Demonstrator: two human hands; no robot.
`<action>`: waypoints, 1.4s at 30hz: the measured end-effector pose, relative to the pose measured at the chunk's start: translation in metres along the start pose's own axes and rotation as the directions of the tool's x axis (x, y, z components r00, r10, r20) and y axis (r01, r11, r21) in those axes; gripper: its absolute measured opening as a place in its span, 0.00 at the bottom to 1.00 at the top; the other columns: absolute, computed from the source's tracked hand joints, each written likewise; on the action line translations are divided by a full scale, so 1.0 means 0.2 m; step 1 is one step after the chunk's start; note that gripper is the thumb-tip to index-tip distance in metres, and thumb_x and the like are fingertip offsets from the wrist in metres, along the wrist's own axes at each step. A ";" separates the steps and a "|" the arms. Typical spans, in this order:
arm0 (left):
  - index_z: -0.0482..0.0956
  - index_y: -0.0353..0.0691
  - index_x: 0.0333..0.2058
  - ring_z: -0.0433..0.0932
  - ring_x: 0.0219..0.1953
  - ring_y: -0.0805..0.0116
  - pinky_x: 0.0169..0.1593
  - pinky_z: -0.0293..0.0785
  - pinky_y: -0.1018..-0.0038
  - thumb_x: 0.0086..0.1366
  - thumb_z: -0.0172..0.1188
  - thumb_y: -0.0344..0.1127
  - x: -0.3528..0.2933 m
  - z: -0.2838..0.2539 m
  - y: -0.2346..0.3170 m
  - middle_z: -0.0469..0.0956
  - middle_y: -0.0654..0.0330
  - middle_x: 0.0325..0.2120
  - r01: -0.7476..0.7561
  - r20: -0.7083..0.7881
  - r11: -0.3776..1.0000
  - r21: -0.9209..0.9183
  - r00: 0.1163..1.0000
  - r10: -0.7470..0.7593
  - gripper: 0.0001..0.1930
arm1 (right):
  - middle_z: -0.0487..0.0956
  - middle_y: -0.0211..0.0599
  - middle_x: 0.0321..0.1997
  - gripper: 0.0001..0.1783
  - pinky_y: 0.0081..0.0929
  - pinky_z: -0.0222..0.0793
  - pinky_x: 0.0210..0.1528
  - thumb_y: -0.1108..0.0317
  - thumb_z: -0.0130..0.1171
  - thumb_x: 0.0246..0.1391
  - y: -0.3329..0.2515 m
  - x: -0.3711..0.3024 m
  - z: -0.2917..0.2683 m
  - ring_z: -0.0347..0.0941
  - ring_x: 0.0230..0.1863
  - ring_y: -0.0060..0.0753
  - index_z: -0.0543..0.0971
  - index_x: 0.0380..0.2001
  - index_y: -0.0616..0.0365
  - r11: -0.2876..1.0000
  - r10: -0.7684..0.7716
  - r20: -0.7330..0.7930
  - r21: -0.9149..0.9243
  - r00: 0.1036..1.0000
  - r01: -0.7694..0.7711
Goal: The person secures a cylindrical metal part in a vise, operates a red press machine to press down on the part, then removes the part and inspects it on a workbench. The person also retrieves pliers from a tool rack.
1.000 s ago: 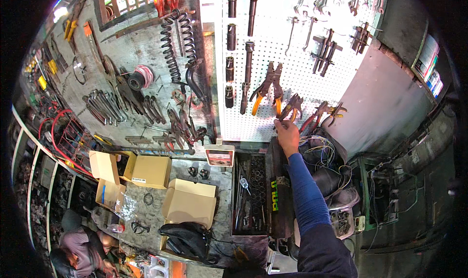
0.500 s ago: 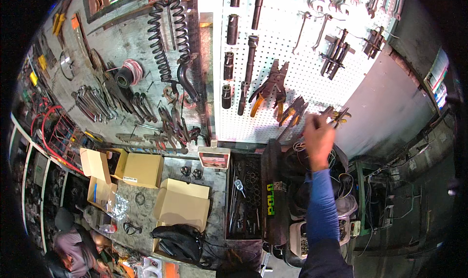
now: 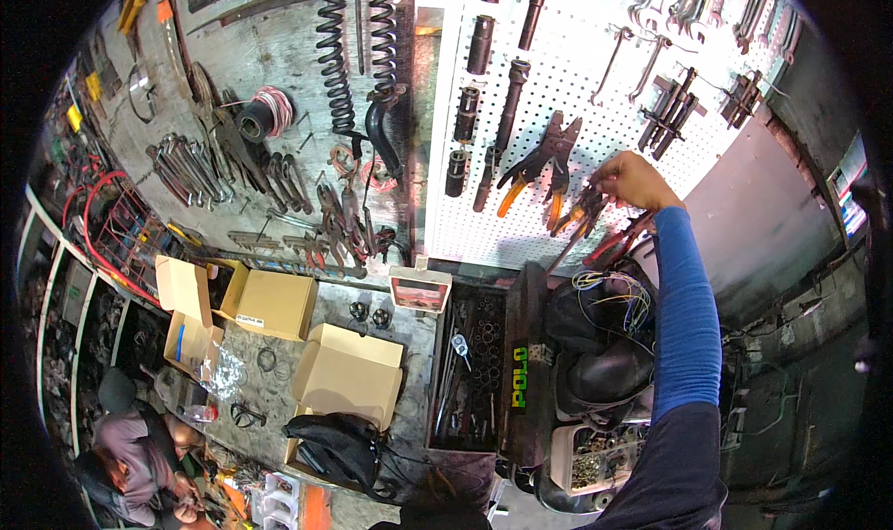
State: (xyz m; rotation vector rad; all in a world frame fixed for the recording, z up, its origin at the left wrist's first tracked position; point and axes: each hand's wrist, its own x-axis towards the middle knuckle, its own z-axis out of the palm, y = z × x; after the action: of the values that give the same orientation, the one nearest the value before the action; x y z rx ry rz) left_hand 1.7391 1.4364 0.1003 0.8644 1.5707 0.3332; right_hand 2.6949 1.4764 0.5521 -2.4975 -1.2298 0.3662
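Note:
My right hand (image 3: 635, 180) is raised to the white pegboard (image 3: 465, 232), its fingers bent and closed at the head of dark pliers with yellow-orange handles (image 3: 579, 216). The pliers hang against the board, handles pointing down. Just below my wrist are red-handled pliers (image 3: 619, 242), partly covered by my blue sleeve. Left of the hand hangs a larger dark cutting tool with orange handles (image 3: 542, 163). Two thin wrenches (image 3: 648, 68) and black puller-like tools (image 3: 672, 112) hang above. My left hand is out of view.
Below the board lie an open tool case (image 3: 470, 372) with sockets, coiled wires (image 3: 619, 293) and a tub of small hardware (image 3: 591, 460). Left on the bench are open cardboard boxes (image 3: 353, 372) and a black bag (image 3: 339, 451). Another person (image 3: 139, 465) crouches at the lower left.
My right hand has moved up and turned leftward, its fingers now at the yellow-orange-handled pliers. The red-handled pliers have come into sight below it. The whole view has shifted slightly.

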 end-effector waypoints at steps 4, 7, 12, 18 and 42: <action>0.80 0.36 0.53 0.84 0.27 0.61 0.29 0.84 0.69 0.72 0.62 0.47 0.00 -0.01 -0.06 0.84 0.52 0.37 0.008 0.016 1.000 -0.017 1.000 -0.008 0.21 | 0.86 0.39 0.32 0.12 0.28 0.81 0.28 0.70 0.64 0.60 0.04 0.01 0.00 0.81 0.27 0.26 0.87 0.45 0.64 1.000 0.001 0.031 -0.009 1.000 -0.001; 0.80 0.36 0.53 0.84 0.29 0.61 0.29 0.84 0.69 0.72 0.63 0.49 -0.01 -0.05 -0.09 0.84 0.52 0.38 0.009 0.093 0.989 -0.149 0.996 0.005 0.23 | 0.86 0.40 0.32 0.12 0.28 0.81 0.28 0.71 0.65 0.59 0.03 0.02 0.00 0.81 0.27 0.26 0.87 0.45 0.63 1.000 0.001 0.051 -0.016 0.999 0.000; 0.80 0.36 0.54 0.85 0.31 0.62 0.31 0.84 0.69 0.72 0.62 0.53 -0.04 -0.03 -0.09 0.84 0.52 0.40 -0.121 0.063 0.990 -0.074 0.990 0.126 0.25 | 0.86 0.40 0.32 0.13 0.30 0.81 0.30 0.70 0.67 0.57 0.06 0.03 0.01 0.82 0.27 0.30 0.87 0.45 0.60 0.998 -0.065 0.065 0.015 0.996 0.064; 0.80 0.36 0.54 0.85 0.32 0.62 0.32 0.85 0.70 0.72 0.62 0.54 -0.05 -0.01 -0.09 0.84 0.53 0.40 -0.144 0.054 0.987 -0.072 0.987 0.148 0.26 | 0.85 0.43 0.28 0.09 0.33 0.77 0.35 0.74 0.66 0.55 0.14 0.00 0.13 0.83 0.29 0.33 0.88 0.40 0.61 0.934 -0.267 -0.284 -0.310 0.921 0.175; 0.82 0.33 0.40 0.77 0.23 0.72 0.27 0.72 0.75 0.63 0.62 0.29 -0.64 -0.03 -0.44 0.80 0.62 0.24 -0.228 -0.485 0.874 -0.430 0.874 -0.011 0.08 | 0.66 0.28 0.26 0.15 0.26 0.60 0.22 0.70 0.54 0.51 -1.96 -1.48 1.53 0.60 0.21 0.23 0.76 0.44 0.56 -0.453 -0.761 0.147 0.577 0.632 -0.680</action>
State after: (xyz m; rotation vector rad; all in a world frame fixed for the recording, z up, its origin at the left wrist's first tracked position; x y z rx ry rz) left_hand 1.7001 1.2899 0.1364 0.4994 1.7730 1.0405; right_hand 2.1260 1.5196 0.4562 -0.1027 -0.3484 1.7628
